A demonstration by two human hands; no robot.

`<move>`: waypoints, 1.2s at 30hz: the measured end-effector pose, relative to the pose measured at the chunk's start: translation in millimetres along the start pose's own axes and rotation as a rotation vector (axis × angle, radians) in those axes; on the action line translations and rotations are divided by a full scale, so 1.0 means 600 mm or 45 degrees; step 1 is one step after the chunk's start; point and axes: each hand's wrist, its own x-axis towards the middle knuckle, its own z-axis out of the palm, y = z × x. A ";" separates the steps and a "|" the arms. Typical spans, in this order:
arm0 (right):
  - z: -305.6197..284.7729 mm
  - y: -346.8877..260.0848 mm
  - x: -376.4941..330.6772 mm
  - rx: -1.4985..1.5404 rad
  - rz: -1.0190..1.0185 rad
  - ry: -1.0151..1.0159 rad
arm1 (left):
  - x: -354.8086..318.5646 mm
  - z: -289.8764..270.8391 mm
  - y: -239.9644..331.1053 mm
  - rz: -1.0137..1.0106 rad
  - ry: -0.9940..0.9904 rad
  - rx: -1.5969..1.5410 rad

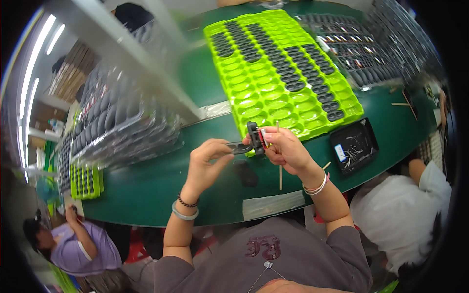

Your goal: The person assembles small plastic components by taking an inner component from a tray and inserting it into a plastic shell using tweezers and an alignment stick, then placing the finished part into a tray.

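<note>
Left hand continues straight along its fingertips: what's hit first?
Probably the black, blocky, red-edged part in the right hand. The left hand, pinching a dark grey oval piece, points rightward at it; depth, and whether they touch, is unclear.

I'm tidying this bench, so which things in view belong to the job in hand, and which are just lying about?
Likely in the job:
dark oval ring, at the left fingers
black-and-red part, in the right fingers
lime-green tray, partly filled

Seemingly lying about:
thin wooden stick, far right
whitish strip, near edge
black tray, untouched; role unclear
</note>
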 end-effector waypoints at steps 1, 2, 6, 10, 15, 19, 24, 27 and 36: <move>0.005 0.005 0.002 -0.061 0.010 0.020 | -0.012 0.004 -0.008 -0.101 0.043 -0.267; 0.010 0.010 0.004 -0.072 0.034 -0.003 | -0.023 0.004 -0.018 -0.192 0.084 -0.539; 0.025 0.020 0.008 -0.178 0.045 -0.103 | -0.026 0.016 -0.016 -0.300 0.210 -1.045; 0.025 0.018 0.001 -0.195 0.055 -0.133 | -0.029 0.013 -0.036 -0.489 -0.023 -1.394; 0.031 0.016 -0.008 -0.130 0.045 -0.153 | -0.030 0.015 -0.033 -0.564 -0.195 -1.354; 0.025 0.028 -0.004 -0.197 0.098 -0.167 | -0.030 0.020 -0.027 -0.582 -0.178 -1.324; 0.014 0.019 -0.003 -0.117 0.080 -0.196 | -0.027 0.013 -0.030 -0.608 -0.156 -1.244; 0.019 0.011 -0.005 0.006 0.022 -0.141 | -0.028 0.010 -0.038 -0.651 -0.198 -1.325; 0.017 0.021 -0.002 0.097 0.075 -0.030 | -0.033 0.012 -0.069 -0.578 -0.278 -1.820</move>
